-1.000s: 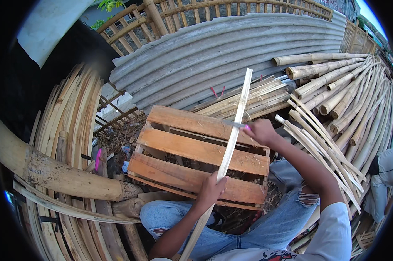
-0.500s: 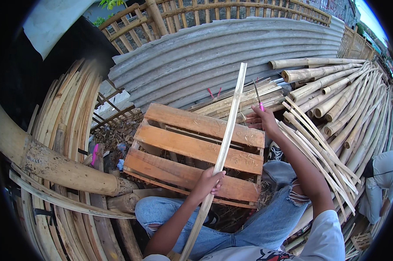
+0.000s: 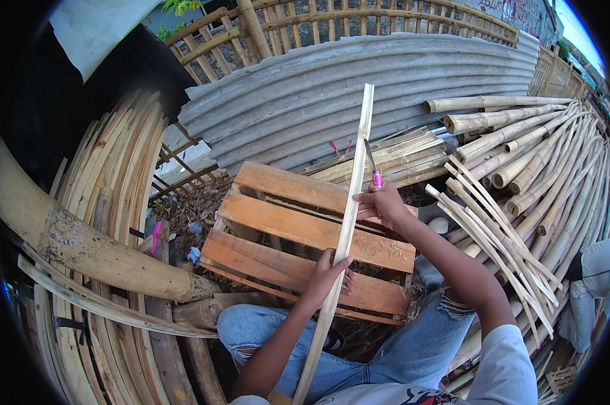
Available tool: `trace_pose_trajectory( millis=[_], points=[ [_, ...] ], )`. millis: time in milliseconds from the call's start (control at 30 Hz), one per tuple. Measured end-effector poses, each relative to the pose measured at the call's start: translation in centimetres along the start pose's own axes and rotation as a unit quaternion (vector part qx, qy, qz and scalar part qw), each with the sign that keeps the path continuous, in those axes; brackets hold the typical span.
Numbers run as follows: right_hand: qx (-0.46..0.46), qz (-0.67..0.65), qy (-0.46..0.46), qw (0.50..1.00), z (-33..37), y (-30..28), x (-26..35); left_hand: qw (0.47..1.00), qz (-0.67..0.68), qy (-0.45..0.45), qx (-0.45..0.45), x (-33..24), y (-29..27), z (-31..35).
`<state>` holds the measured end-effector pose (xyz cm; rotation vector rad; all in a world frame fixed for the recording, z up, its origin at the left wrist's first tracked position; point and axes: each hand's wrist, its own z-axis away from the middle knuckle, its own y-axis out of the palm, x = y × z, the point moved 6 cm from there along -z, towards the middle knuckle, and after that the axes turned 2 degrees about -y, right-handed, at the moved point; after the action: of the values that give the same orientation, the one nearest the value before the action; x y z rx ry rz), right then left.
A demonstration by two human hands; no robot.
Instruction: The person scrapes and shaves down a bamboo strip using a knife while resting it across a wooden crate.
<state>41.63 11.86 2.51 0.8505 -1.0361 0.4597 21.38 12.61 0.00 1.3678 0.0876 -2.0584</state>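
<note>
Over the crate [image 3: 285, 222], we held the strip [image 3: 346, 229] slanting, our left grip [image 3: 328, 278] curled closely around it below the middle; our right grip [image 3: 385, 202] was wrapped about the pink-handled knife [image 3: 369, 156], its tip beside the strip's right edge.

From where I stand, the strip [image 3: 348, 226] is long, narrow and pale, straw-coloured, slightly darker around a spot near its top. It slants up and away, leaning a little right, the left hand [image 3: 327, 278] wrapped round it partway down. The knife [image 3: 371, 156], slim-bladed with a bright pink handle, sits in the right hand [image 3: 384, 206], blade pointing upward, its tip right by the strip's right edge; whether they touch, I can't tell.
</note>
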Motion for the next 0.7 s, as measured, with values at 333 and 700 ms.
trace_pose_trajectory(
  millis=[333, 700],
  points=[
    [-0.022, 0.334, -0.074, 0.939, 2.1, -1.0, 2.8, 0.996, -0.084, 0.018, 0.041, -0.3, -0.3, 1.0],
    [-0.012, 0.702, -0.254, 0.665, 0.3, -1.4, 3.1, 0.975, -0.207, 0.062, -0.046, -1.5, -1.0, 1.4]
  ],
)
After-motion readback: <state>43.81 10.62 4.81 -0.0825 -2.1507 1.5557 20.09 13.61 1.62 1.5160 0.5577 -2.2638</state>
